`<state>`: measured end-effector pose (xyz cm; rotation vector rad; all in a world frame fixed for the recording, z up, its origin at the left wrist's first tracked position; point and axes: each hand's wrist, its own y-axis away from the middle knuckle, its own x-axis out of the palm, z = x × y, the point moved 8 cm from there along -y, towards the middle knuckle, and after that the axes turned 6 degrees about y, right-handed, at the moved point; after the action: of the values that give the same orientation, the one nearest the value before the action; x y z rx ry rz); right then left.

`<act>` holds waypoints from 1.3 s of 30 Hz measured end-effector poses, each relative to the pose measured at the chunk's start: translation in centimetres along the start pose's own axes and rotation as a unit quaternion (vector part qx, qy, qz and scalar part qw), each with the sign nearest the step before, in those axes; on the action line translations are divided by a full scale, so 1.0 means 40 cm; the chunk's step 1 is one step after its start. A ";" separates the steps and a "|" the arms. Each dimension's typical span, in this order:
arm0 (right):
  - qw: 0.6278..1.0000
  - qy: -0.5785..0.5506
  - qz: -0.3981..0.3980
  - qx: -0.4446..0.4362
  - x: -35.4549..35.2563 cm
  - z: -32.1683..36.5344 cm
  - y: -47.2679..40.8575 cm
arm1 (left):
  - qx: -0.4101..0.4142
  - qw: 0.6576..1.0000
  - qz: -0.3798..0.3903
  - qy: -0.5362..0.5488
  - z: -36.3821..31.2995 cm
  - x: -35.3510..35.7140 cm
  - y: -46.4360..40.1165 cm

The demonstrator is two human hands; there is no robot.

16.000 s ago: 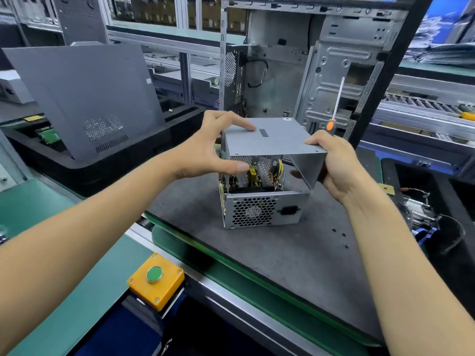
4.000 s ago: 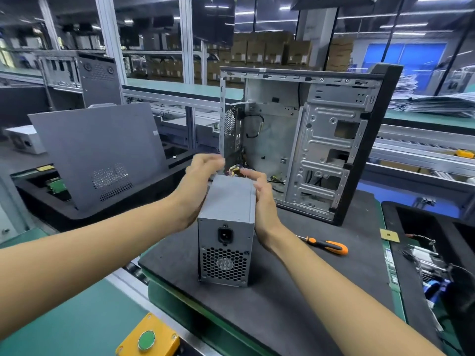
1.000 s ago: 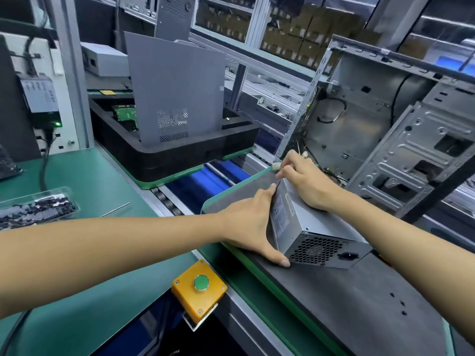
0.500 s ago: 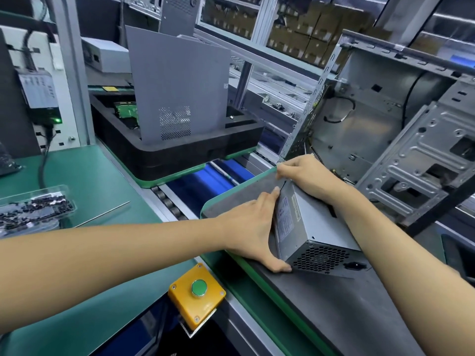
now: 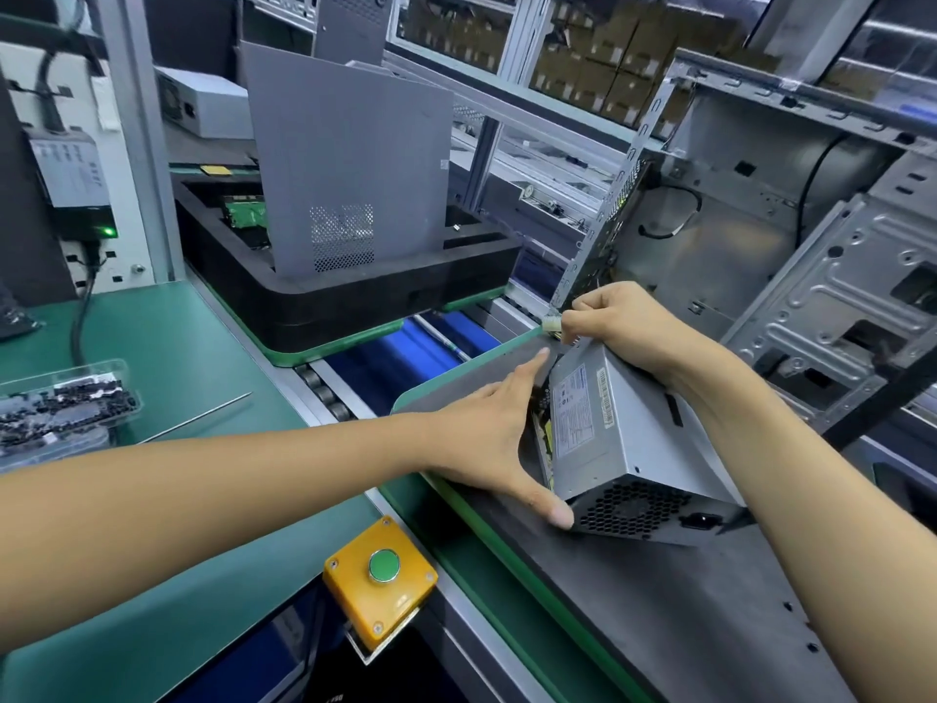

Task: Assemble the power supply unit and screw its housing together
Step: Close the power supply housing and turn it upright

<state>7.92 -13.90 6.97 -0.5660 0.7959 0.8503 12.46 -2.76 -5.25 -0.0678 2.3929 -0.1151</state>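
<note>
Nearest the camera, a yellow button box (image 5: 380,575) with a green button hangs off the front edge of the surface (image 5: 659,616), a dark grey mat with a green border. On that mat lies the power supply (image 5: 623,428), tilted, with its fan grille and mains socket facing the person and a label on its left side.

The left hand (image 5: 487,438) is flat and released, with straight fingers laid along the labelled side and the thumb against the lower front corner. The right hand (image 5: 623,322) reaches over the far end of the unit, its grip clenched on a small pale connector (image 5: 551,324) at the back.

Along the left lower edge there is a gap where the green circuit board shows, so the grey metal cover does not look fully seated. The risk, as a judgement: pressing the cover home now could trap the cable under it, or leave the screw holes out of line. The tilted unit could also slide toward the front edge.

Farther off stand an open computer case (image 5: 760,205), a grey side panel (image 5: 350,154) in a black tray (image 5: 355,296), and a tub of screws (image 5: 66,408) to the left.
</note>
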 end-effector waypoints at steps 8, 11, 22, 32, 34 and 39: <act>0.999 -0.028 0.039 -0.016 0.015 0.000 0.007 | 0.036 0.990 -0.047 -0.127 -0.042 0.006 0.002; 0.998 -0.030 0.042 -0.032 0.010 0.004 0.013 | -0.014 0.991 -0.029 -0.128 -0.043 0.049 0.000; 0.991 -0.107 0.037 -0.068 -0.065 0.036 0.054 | -0.010 0.989 -0.064 -0.130 -0.060 0.063 0.013; 0.994 -0.032 0.079 -0.070 0.008 0.037 -0.001 | -0.009 0.992 -0.064 -0.104 -0.053 0.057 0.010; 0.994 -0.004 0.095 -0.062 0.022 0.033 -0.011 | -0.005 0.995 -0.050 -0.083 -0.054 0.051 0.007; 0.989 0.048 0.122 -0.063 0.062 0.029 -0.028 | -0.080 0.995 0.011 0.062 -0.012 0.022 0.002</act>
<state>10.29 -12.61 5.80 -0.6325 0.9153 1.1115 11.48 -2.72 -5.51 -0.1114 2.5232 0.0849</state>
